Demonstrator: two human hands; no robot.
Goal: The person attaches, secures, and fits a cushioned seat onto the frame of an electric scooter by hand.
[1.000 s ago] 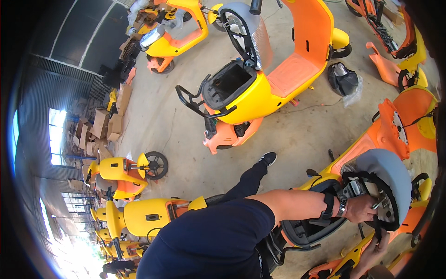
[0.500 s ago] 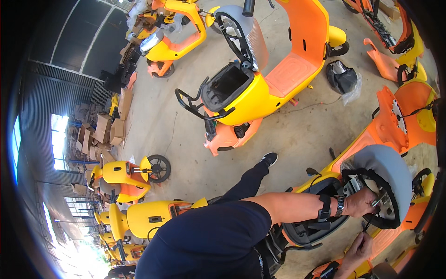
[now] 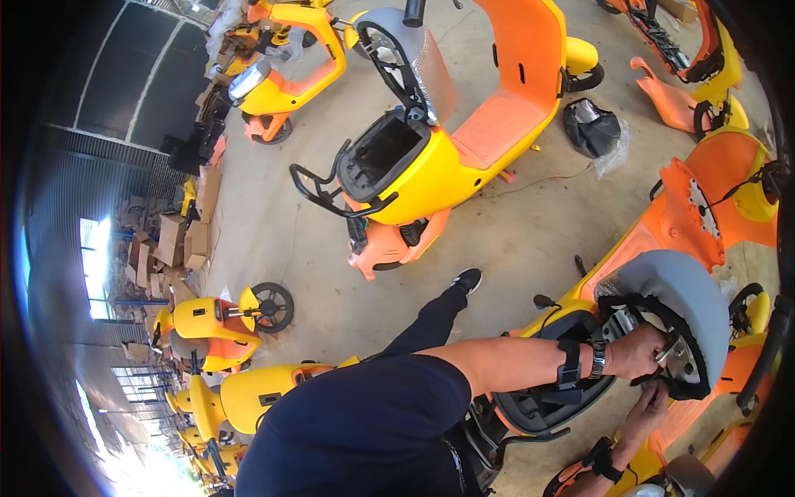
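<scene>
A grey scooter seat point(image 3: 683, 286) is tipped up on a yellow and orange scooter, with its black-edged underside toward me. My left hand point(image 3: 639, 352), with a watch and a black strap on its wrist, is closed at the underside around a silver metal piece point(image 3: 665, 354). Just below it, my right hand point(image 3: 648, 410) pinches at the lower black rim of the seat; a bit of something black shows by its fingertips. What exactly that is I cannot tell. Under my left forearm lies the open black storage bin point(image 3: 542, 418) of this scooter.
Another yellow and orange scooter point(image 3: 431, 170) stands ahead, its seat raised. A black bag-like bundle point(image 3: 592, 128) with clear plastic lies on the concrete floor. More scooters line the left and right, and cardboard boxes point(image 3: 171, 240) pile up along the left wall.
My right hand has moved up to the seat's lower rim, bringing the thin black thing against it. My left hand stays at the metal piece. The whole view has shifted slightly.
</scene>
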